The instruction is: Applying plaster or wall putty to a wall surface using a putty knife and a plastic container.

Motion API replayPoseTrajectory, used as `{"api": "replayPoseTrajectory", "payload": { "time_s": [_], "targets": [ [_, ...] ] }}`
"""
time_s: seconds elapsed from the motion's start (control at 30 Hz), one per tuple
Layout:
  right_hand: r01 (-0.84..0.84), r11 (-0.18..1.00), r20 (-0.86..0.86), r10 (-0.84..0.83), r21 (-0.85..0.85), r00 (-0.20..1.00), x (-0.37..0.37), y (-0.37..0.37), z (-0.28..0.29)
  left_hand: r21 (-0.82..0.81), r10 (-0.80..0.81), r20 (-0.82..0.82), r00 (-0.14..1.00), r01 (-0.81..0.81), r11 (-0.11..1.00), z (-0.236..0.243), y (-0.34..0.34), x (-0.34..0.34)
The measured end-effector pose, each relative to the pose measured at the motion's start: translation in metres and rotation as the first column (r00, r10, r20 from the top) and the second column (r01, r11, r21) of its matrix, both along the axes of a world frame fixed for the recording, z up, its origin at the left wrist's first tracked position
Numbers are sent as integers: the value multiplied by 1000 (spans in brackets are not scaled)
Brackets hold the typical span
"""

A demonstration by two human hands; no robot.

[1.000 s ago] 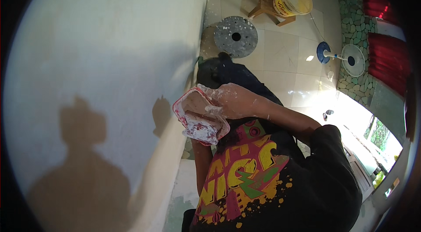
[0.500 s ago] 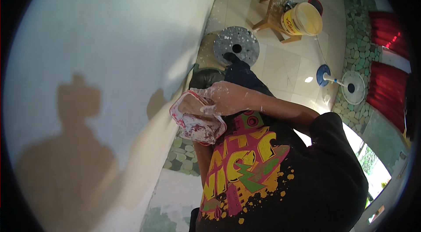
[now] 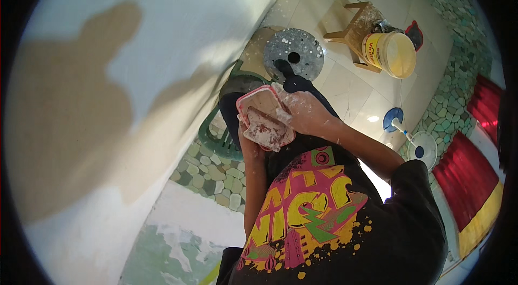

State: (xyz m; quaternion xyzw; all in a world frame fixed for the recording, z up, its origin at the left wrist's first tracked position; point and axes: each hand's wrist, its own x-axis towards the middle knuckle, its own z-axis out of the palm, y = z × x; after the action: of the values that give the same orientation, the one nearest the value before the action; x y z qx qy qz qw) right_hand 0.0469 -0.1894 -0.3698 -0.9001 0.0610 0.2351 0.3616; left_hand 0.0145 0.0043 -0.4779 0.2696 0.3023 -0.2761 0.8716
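A red-rimmed plastic container (image 3: 259,90), smeared with white paste, is held in front of my chest, its open side facing up. My left hand (image 3: 249,135) supports it from below and its near side; most of the fingers are hidden behind it. A whitish, paste-covered lump or flap (image 3: 265,129) shows at the container's near end. My right hand (image 3: 306,111), dusted with white, is closed at the container's right edge. Whatever its fingers grip there is hidden.
A pale wall (image 3: 178,31) rises close on the left. Ahead are a speckled grey disc (image 3: 303,42) under my foot and a wooden stool (image 3: 353,31) beside a yellow-white bucket (image 3: 399,56). A green plastic chair (image 3: 216,136) is beneath me; a fan (image 3: 422,147) stands to the right.
The view has turned and shifted. The container has tilted so more of its inside shows, and my right hand has moved from across it to its right edge.
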Motion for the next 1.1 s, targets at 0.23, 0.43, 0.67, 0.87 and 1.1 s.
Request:
{"api": "replayPoseTrajectory", "payload": {
  "time_s": [0.23,0.43,0.67,0.87,1.1],
  "targets": [
    [43,998,12,-44,50,999,-18,-13,-14,236,-4,-45,999,15,972,18,-18,-23],
    [60,994,28,-63,95,998,-25,-24,-34,425,-47,181,982,-35,904,1,-26,-27],
    [-138,976,48,131,171,990,-72,-5,-184,392,186,247,951,-274,878,-135,-25,-101],
    [-304,949,-14,306,84,952,-136,49,-293,346,569,143,810,-579,738,-252,-7,-200],
    [-307,948,-151,317,86,936,-204,16,-289,627,365,141,920,-368,686,-257,-46,-298]
  ]
}}
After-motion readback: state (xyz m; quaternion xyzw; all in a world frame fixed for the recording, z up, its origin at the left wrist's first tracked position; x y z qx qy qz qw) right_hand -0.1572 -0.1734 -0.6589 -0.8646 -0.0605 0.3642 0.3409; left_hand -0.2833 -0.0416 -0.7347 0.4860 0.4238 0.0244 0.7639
